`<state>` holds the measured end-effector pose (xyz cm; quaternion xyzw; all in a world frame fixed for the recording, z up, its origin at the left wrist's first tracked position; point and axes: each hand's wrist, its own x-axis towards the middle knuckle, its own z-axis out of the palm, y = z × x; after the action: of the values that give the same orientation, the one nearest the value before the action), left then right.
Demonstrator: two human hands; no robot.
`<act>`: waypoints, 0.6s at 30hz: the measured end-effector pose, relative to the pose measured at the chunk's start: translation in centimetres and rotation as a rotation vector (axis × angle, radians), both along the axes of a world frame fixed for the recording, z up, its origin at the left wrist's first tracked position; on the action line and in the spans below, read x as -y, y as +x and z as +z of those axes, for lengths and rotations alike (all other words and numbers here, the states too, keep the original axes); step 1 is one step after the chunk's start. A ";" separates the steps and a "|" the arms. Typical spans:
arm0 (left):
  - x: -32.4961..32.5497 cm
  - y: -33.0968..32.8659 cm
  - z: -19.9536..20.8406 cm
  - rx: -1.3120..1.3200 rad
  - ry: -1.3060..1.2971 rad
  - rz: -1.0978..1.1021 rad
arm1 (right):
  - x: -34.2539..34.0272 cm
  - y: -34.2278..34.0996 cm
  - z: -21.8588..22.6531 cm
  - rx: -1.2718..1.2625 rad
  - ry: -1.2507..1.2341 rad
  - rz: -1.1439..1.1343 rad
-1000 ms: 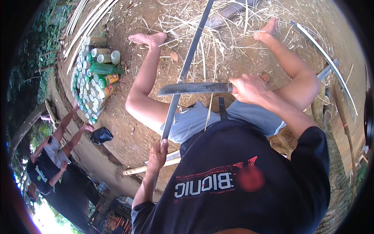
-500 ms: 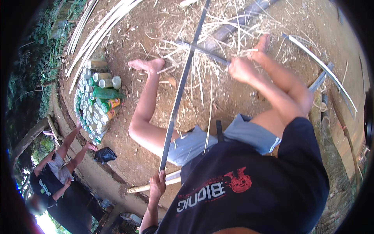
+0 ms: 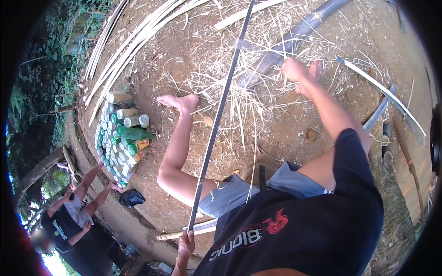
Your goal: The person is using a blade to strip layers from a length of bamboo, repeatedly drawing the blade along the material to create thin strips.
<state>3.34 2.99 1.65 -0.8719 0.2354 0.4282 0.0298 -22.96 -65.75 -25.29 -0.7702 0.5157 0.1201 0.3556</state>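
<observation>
Strip [image 3: 216, 119] top cut by frame edge; blade [image 3: 269, 57] blurred (near right hand [image 3: 294, 70]); left hand [image 3: 186, 244] grip half-hidden.

Sunlit bare earth floor [image 3: 175, 64] strewn with dry straw [image 3: 258, 101], greenery [image 3: 41, 96] alongside.

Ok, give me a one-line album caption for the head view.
Seated barefoot, left hand holds long thin bamboo strip; right hand reaches out above it.

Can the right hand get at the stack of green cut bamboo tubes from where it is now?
Probably not. The right hand is stretched forward over the straw, while the stack of green cut bamboo tubes lies far left, beyond the long thin bamboo strip and the bent left leg.
</observation>
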 end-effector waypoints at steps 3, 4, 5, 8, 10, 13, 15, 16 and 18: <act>-1.5 0.4 -0.3 0.023 -0.071 -0.070 | 2.9 -1.2 -0.4 -0.029 -0.078 -0.179; -0.7 -0.2 0.2 0.071 -0.052 -0.094 | 2.0 -1.4 0.5 -0.062 -0.056 -0.169; 0.5 -0.6 0.4 0.117 -0.033 -0.120 | -0.5 -1.7 1.2 0.017 -0.002 -0.220; 1.5 -1.4 -0.2 0.169 -0.025 -0.167 | -7.5 -1.5 5.7 0.034 0.125 -0.071; 1.4 -0.7 -1.3 0.165 -0.072 -0.168 | -12.2 -1.2 5.9 0.102 0.192 -0.093; -0.4 -1.1 -4.2 0.194 -0.143 -0.135 | -18.7 0.1 7.0 0.176 0.237 -0.037; -0.5 -1.5 -5.8 0.200 -0.159 -0.102 | -21.8 0.5 7.7 0.122 0.287 0.056; -0.7 -1.7 -6.4 0.202 -0.156 -0.080 | -22.6 1.1 9.1 0.082 0.267 0.124; -0.4 -2.1 -6.9 0.200 -0.058 0.004 | -23.8 1.2 9.2 0.064 0.223 0.215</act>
<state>1.26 3.41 -5.28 -0.9114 0.2417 0.3320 0.0273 -21.72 -41.94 -16.05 -0.7802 0.4022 0.1896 0.4400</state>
